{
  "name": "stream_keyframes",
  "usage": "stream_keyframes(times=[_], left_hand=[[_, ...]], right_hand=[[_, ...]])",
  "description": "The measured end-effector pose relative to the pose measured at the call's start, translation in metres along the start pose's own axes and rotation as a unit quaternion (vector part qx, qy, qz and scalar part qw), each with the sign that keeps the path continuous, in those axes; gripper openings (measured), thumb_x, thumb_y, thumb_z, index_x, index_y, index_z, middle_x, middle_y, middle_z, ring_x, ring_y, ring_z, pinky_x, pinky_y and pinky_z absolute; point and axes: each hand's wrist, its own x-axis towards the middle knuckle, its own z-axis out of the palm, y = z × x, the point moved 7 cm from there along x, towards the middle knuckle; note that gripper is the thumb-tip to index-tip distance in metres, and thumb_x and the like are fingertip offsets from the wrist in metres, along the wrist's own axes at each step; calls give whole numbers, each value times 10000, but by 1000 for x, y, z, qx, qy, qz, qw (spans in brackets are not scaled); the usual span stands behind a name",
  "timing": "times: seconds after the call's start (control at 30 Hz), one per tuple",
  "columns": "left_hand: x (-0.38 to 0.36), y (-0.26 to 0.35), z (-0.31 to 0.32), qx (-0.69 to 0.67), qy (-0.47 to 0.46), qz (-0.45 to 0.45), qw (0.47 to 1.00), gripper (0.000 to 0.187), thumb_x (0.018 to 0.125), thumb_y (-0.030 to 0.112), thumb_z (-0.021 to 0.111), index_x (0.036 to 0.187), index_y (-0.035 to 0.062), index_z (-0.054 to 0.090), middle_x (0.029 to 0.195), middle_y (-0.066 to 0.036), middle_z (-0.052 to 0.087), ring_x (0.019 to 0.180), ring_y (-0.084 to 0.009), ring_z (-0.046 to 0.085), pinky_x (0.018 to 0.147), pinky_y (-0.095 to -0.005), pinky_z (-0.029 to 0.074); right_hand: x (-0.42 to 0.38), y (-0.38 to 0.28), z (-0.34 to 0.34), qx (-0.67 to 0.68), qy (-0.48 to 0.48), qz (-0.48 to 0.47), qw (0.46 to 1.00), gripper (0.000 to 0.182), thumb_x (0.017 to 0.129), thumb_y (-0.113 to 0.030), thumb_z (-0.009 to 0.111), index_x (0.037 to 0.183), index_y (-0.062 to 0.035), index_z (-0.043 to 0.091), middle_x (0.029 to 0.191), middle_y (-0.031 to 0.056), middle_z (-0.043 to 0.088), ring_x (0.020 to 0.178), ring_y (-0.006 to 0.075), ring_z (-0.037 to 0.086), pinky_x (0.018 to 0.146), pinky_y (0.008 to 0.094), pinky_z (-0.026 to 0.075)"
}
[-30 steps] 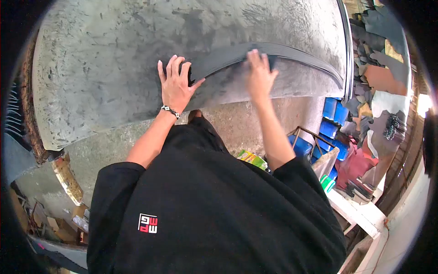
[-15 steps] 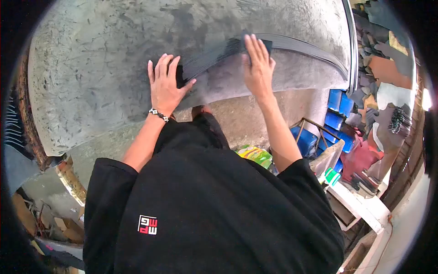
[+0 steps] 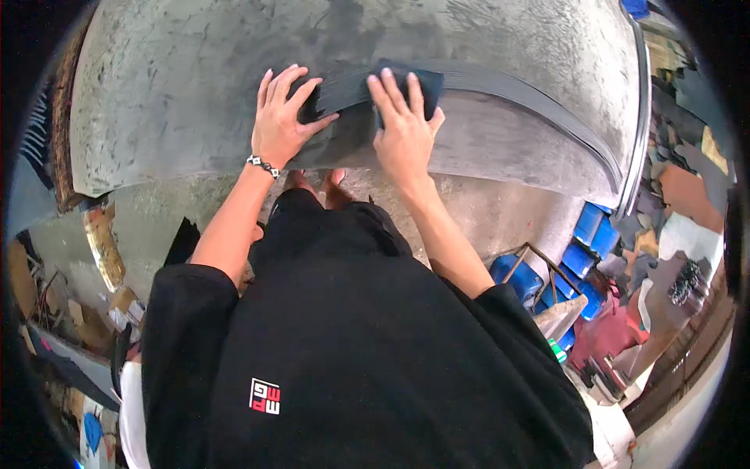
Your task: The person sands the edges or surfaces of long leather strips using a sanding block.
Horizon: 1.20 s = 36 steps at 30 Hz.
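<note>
A bundle of thin dark strips [image 3: 508, 87] curves across the grey worktop [image 3: 180, 102]. My left hand [image 3: 283, 113] rests at the bundle's left end, its fingers spread and slightly bent and the thumb reaching toward the strips. Black material shows between that thumb and the fingers; its exact form is partly hidden. With fingers laid over it, my right hand [image 3: 405, 129] presses a dark square pad [image 3: 431, 84] onto the strips. The pad's underside cannot be seen.
Blue plastic containers [image 3: 578, 258] stand below the worktop at the right, beside a rusty metal frame [image 3: 539, 258]. Leather-like scraps [image 3: 691, 191] hang or lie farther right. Cardboard and other clutter [image 3: 90, 324] fill the lower left. My feet [image 3: 336, 191] are under the front edge.
My right hand and the pad have slid left along the strips, closer to my left hand. My left hand stays at the bundle's left end. The camera view has shifted.
</note>
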Motion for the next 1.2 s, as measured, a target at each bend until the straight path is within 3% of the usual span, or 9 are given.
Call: stream_keyframes(times=[0.2, 0.4, 0.5, 0.6, 0.73, 0.93, 1.03, 1.13, 1.2], left_hand=[[-3, -7, 5, 7, 10, 7, 1000, 619, 784, 392, 937, 1326, 150, 761, 1455, -63, 636, 1433, -283, 564, 1298, -543, 335], [-2, -4, 2, -21, 27, -5, 999, 617, 761, 353, 959, 1320, 171, 771, 1478, -59, 643, 1423, -288, 589, 1275, -560, 370], [-5, -10, 8, 12, 25, 19, 999, 608, 762, 402, 943, 1291, 153, 774, 1450, -59, 636, 1422, -282, 573, 1289, -550, 344], [-4, -9, 8, -3, 17, 6, 1000, 591, 764, 410, 936, 1272, 151, 779, 1446, -62, 640, 1422, -283, 573, 1289, -548, 342], [-3, -5, 4, -30, 34, -5, 999, 582, 775, 422, 927, 1260, 135, 782, 1442, -67, 641, 1422, -280, 572, 1287, -551, 344], [-4, -7, 5, -15, 22, 6, 1000, 573, 814, 441, 914, 1295, 164, 773, 1450, -77, 648, 1405, -295, 596, 1281, -566, 355], [-4, -5, 5, -31, 25, 2, 999, 574, 807, 403, 911, 1307, 159, 771, 1458, -79, 647, 1409, -297, 594, 1284, -565, 349], [-4, -6, 2, -35, 24, -8, 999, 585, 796, 385, 915, 1311, 149, 769, 1465, -79, 644, 1419, -295, 587, 1284, -566, 348], [-5, -8, 6, -20, 23, 0, 1000, 589, 799, 398, 918, 1310, 145, 769, 1465, -78, 642, 1425, -294, 580, 1283, -567, 350]], right_hand=[[-32, -53, 12, 10, -6, -175, 985, 526, 963, -194, 635, 1486, -232, 673, 1665, -39, 538, 1560, 296, 446, 1048, 645, 386], [6, 35, -8, -72, 73, 51, 993, 560, 850, -69, 677, 1381, -236, 741, 1556, -26, 639, 1458, 271, 540, 990, 605, 413], [-26, -78, 8, 1, -15, -77, 997, 510, 886, -135, 677, 1384, -223, 744, 1604, -10, 601, 1475, 304, 519, 1003, 629, 421], [-25, -60, 3, -16, -17, -128, 992, 538, 873, -147, 712, 1396, -274, 733, 1559, -50, 626, 1484, 281, 514, 1028, 599, 413], [7, 44, -1, -107, 114, 37, 987, 618, 802, -58, 729, 1385, -260, 716, 1530, -37, 638, 1437, 272, 542, 962, 579, 406], [-28, -75, 3, -50, -11, -129, 990, 625, 824, -105, 709, 1430, -254, 690, 1535, -20, 647, 1460, 259, 548, 1018, 606, 417], [12, 22, -8, -106, 55, 35, 992, 588, 823, -83, 698, 1389, -245, 704, 1508, -15, 666, 1411, 276, 575, 985, 635, 437], [20, 33, -4, -127, 51, 153, 979, 580, 816, -86, 705, 1370, -260, 706, 1534, -5, 639, 1390, 281, 580, 959, 633, 438], [5, -52, 14, -151, 1, 14, 988, 497, 904, -181, 684, 1399, -212, 697, 1592, 6, 584, 1428, 313, 553, 970, 647, 435]])
